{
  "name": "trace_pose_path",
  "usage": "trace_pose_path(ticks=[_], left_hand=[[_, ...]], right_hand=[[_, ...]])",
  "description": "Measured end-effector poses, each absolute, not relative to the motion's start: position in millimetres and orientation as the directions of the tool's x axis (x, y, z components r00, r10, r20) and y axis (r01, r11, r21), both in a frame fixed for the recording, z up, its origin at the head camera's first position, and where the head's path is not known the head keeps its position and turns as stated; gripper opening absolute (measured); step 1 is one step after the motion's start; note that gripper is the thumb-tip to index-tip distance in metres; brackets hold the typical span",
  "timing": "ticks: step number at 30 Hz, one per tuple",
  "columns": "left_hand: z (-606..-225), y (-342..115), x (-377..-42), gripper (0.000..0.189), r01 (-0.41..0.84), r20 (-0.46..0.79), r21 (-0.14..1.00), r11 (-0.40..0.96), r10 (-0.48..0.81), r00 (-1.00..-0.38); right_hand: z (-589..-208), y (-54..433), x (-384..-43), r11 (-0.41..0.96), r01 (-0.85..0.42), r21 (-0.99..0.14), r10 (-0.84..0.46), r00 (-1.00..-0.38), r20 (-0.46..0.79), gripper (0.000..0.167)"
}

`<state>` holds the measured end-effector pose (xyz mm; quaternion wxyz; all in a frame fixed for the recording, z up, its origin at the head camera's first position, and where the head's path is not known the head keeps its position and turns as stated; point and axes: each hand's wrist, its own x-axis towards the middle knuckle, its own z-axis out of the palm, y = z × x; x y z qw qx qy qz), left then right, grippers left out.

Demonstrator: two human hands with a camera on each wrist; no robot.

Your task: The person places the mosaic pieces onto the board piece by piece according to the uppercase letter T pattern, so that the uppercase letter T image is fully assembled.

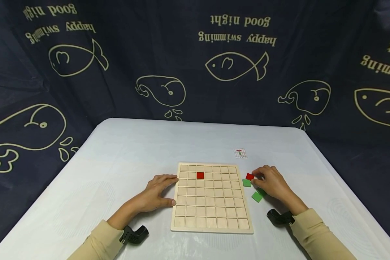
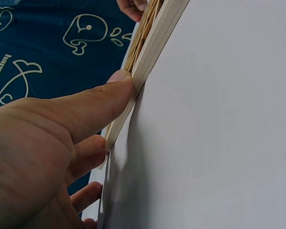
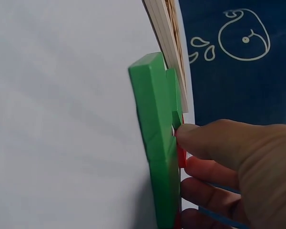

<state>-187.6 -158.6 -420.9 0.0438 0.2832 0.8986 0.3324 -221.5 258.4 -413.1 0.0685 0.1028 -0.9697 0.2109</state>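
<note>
A wooden grid board [image 1: 212,230] lies on the table, one red square tile [image 1: 200,175] in a cell of its second row. My left hand [image 1: 156,194] rests against the board's left edge, thumb and fingers spread and touching the side; the left wrist view shows the thumb [image 2: 102,102] on the rim. Right of the board, my right hand [image 1: 273,183] pinches another red tile [image 1: 250,176] between thumb and fingers. In the right wrist view the thumb partly hides this red tile [image 3: 181,155]. Green tiles [image 1: 256,196] lie beside the hand, one partly under it.
Another green tile [image 1: 246,183] lies close to the board's right edge. A small card [image 1: 240,153] with a grid and a red and green T pattern lies behind the board. The white-covered table [image 1: 143,144] ends at a dark patterned cloth [image 1: 188,68].
</note>
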Motion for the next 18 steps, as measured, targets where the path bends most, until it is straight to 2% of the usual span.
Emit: trace_pose_path(ticks=[18], left_hand=[[-421.0,-158.8,-187.3,0.072,0.483,0.111,0.618,0.620,0.539,-0.835]], right_hand=[[-415.9,256.9,-222.2,0.897,-0.241,-0.369,-0.168,-0.961,0.220,0.025]])
